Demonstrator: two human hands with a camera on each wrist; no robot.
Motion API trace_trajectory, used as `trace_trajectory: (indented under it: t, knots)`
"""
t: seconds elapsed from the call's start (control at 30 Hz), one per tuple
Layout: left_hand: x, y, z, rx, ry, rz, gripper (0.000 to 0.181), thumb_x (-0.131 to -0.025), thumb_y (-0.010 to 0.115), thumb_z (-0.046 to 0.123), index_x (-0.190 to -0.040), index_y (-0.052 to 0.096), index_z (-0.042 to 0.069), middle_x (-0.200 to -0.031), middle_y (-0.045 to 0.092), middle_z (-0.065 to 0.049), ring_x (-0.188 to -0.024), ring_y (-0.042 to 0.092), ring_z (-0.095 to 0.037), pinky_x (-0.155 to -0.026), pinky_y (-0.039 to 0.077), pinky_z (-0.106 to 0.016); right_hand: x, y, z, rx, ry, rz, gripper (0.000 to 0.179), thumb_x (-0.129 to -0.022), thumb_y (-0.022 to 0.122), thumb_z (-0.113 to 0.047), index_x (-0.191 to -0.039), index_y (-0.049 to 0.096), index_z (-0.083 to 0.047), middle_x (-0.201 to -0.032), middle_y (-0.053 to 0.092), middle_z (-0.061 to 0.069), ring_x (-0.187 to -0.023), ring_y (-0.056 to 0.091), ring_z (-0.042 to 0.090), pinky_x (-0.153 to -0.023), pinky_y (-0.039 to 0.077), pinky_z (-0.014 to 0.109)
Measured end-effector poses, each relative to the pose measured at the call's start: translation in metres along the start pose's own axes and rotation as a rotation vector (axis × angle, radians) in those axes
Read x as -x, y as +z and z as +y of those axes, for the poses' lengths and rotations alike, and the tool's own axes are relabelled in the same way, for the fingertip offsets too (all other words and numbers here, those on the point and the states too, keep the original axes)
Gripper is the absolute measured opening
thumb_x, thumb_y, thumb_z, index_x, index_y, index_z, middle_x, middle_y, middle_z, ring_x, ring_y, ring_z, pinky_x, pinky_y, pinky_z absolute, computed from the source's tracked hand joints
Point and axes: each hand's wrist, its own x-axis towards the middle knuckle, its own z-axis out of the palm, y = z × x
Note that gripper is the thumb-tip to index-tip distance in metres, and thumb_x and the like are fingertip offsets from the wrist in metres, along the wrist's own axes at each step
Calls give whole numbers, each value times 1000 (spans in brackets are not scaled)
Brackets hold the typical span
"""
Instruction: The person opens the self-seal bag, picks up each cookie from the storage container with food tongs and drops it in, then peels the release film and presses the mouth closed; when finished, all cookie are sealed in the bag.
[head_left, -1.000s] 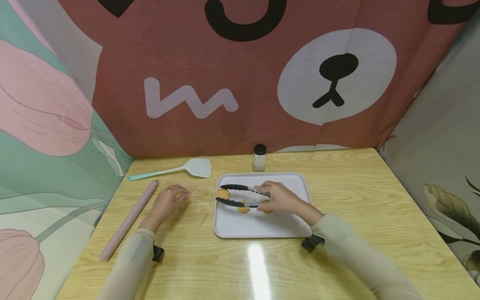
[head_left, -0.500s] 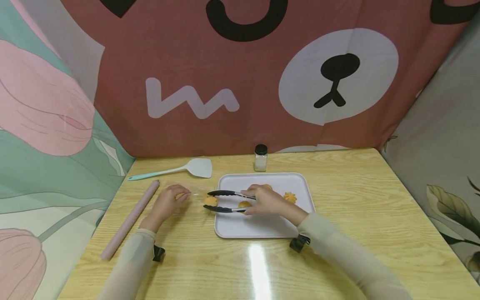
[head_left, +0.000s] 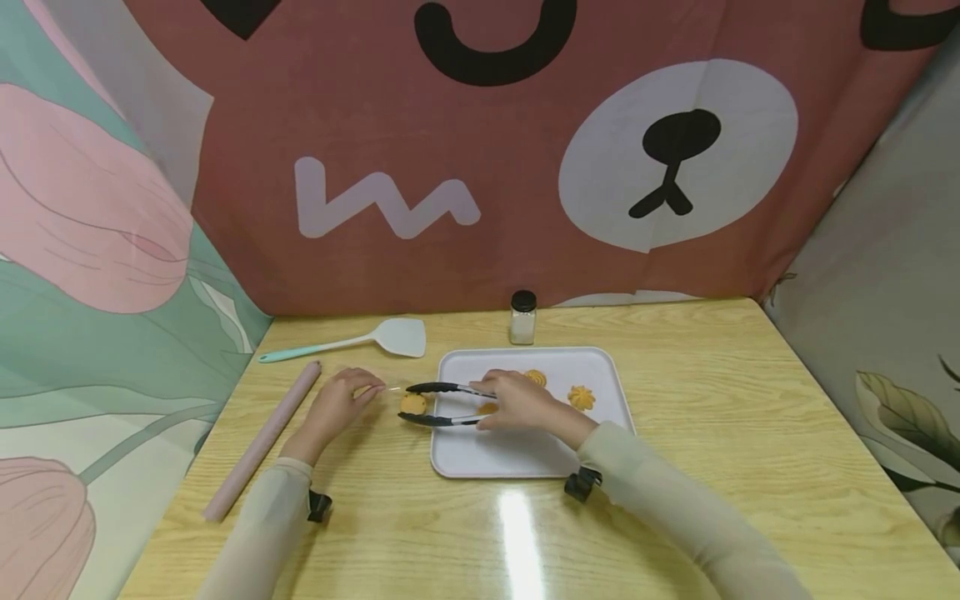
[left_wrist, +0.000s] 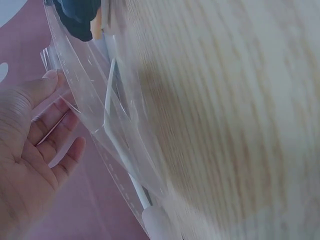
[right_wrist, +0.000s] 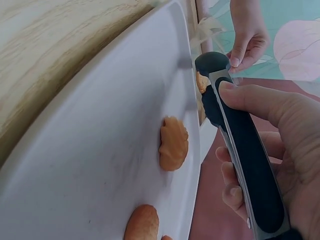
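My right hand [head_left: 521, 400] grips a pair of tongs [right_wrist: 250, 165] with black tips and metal arms. Between the tips sits a round golden cookie [head_left: 413, 405], held just past the tray's left edge. My left hand [head_left: 341, 408] pinches the edge of a clear plastic bag [left_wrist: 85, 85], thumb against fingers. In the left wrist view the bag hangs spread beside the fingers, and the dark tong tips show at its upper end. Several piped cookies [head_left: 581, 397] lie on the white tray [head_left: 480, 457]; one is partly hidden beneath the tongs.
Behind the tray stands a small jar [head_left: 523, 318] with a black lid. A spatula [head_left: 400, 337] with a mint handle lies at the back left. A pinkish rolling-pin-like rod [head_left: 262, 442] lies left of my left hand. Printed cloths hang around the table.
My right hand has moved left, carrying the cookie in the tongs off the tray to the bag beside my left hand. The left hand has stayed nearly still.
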Motion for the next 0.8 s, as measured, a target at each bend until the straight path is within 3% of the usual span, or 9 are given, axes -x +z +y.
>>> trace_trajectory:
  t: [0.2,0.43,0.67,0.8]
  knots:
    - [-1,1,0,0,13,16,6,-85,71,11,-88,75,8,-90,70,-7,-88,63,-28,-80,52,-45,-8,4,-4,6,-19,6,66,-76,80,-33,-131,57,-5,-112,62,7,-94,59,18,-79,50,33]
    - [0,3,-3,11,85,76,4,-82,73,6,-85,74,6,-86,69,-7,-82,63,-28,-73,53,-45,-17,6,-12,-1,-18,-2,67,-76,79,-33,-132,55,-5,-113,62,7,-93,59,18,-79,50,32]
    - [4,4,-3,42,21,12,7,-85,70,10,-90,74,6,-91,69,-8,-87,64,-28,-78,53,-45,-25,10,-16,29,-35,-11,67,-77,78,-35,-133,55,-7,-117,61,9,-99,59,21,-86,50,34]
    - [6,2,-3,58,14,11,8,-85,70,8,-91,74,4,-92,69,-9,-87,64,-29,-79,53,-45,-31,12,-18,42,-33,-34,67,-79,76,-37,-135,53,-8,-118,60,9,-96,58,19,-83,50,32]
